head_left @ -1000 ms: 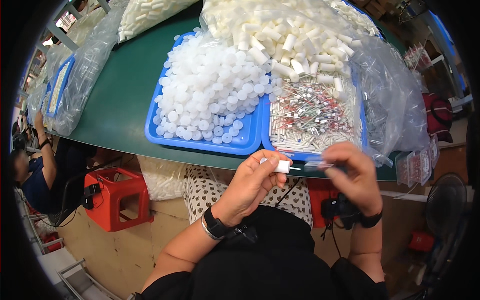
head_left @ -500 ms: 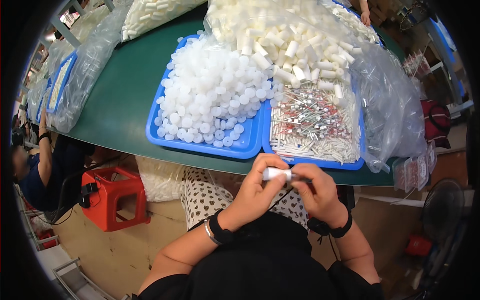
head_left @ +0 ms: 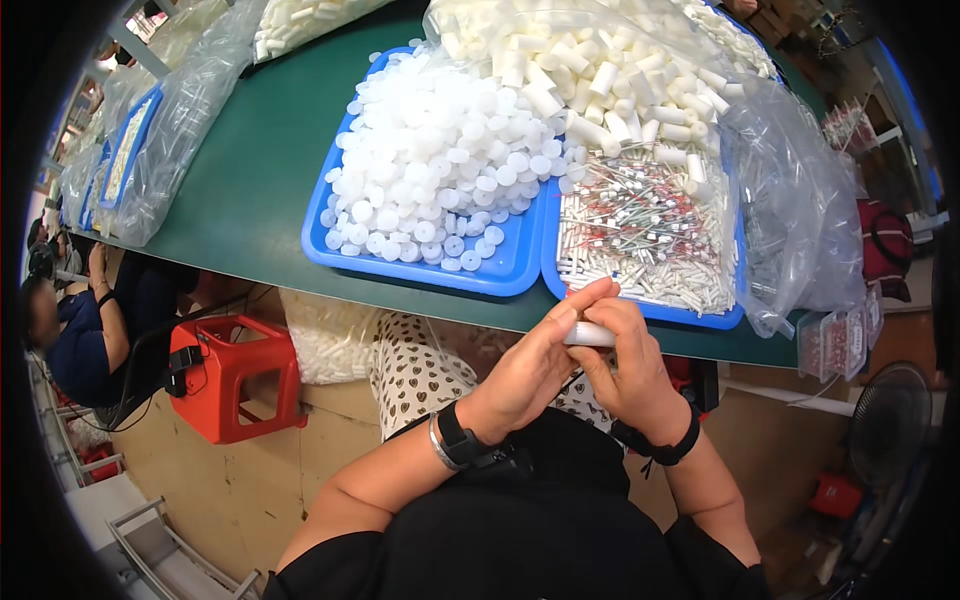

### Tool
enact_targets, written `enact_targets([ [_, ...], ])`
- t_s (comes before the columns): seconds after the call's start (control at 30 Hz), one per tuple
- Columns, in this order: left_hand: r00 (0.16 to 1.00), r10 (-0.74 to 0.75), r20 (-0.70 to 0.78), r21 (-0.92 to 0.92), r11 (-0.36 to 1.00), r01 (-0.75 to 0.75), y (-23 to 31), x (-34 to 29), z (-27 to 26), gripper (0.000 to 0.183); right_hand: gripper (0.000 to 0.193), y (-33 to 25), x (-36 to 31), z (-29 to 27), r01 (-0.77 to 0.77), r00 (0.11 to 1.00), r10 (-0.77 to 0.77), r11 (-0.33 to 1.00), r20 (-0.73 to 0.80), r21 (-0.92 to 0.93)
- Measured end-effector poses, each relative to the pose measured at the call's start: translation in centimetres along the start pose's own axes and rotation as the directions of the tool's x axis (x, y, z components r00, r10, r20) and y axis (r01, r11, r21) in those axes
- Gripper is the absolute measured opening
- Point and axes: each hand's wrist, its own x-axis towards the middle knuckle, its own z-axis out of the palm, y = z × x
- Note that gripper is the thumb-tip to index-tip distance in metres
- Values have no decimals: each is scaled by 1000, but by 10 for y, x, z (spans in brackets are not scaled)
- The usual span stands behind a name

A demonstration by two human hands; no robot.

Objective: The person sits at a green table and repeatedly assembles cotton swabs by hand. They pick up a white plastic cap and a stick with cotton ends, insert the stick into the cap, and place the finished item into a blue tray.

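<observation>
Small white plastic-looking cylinder (head_left: 590, 334) held by the near edge of the green worktop (head_left: 240, 190).
Translucent white plastic discs (head_left: 435, 150) lie heaped in a blue rectangular plastic tray (head_left: 512, 262); nearer, the left hand (head_left: 525, 385) lies alongside the cylinder, fingers nearly straight — whether it grips, I cannot tell. The right hand (head_left: 635, 375) has its grip closed round it — slackening there could drop it. No writing is legible.

A workshop, with small parts (head_left: 440, 150) heaped in blue trays (head_left: 520, 262) on a worktable (head_left: 245, 175).
</observation>
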Motion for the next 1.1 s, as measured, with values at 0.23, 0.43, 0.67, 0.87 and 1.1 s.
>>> enact_targets([
  [0.23,997,-64,-42,-149,987,57,-8,-6,-4,54,28,-3,5,-7,160,985,-144,967,93,-199],
  [0.43,996,-24,-92,-237,971,2,-17,-10,-7,51,32,-14,-3,17,-7,999,13,981,32,-194],
  [0.67,992,-52,-111,-178,983,31,-9,-11,-15,49,37,-16,-4,21,-68,997,70,989,14,-128],
  [0.87,996,30,-86,-247,968,-50,-26,-16,-13,38,28,-22,-9,21,-68,992,86,979,88,-191],
  [1.1,990,46,-135,-74,996,-56,-16,-18,-12,57,20,-25,-9,36,-240,971,239,968,29,67],
])
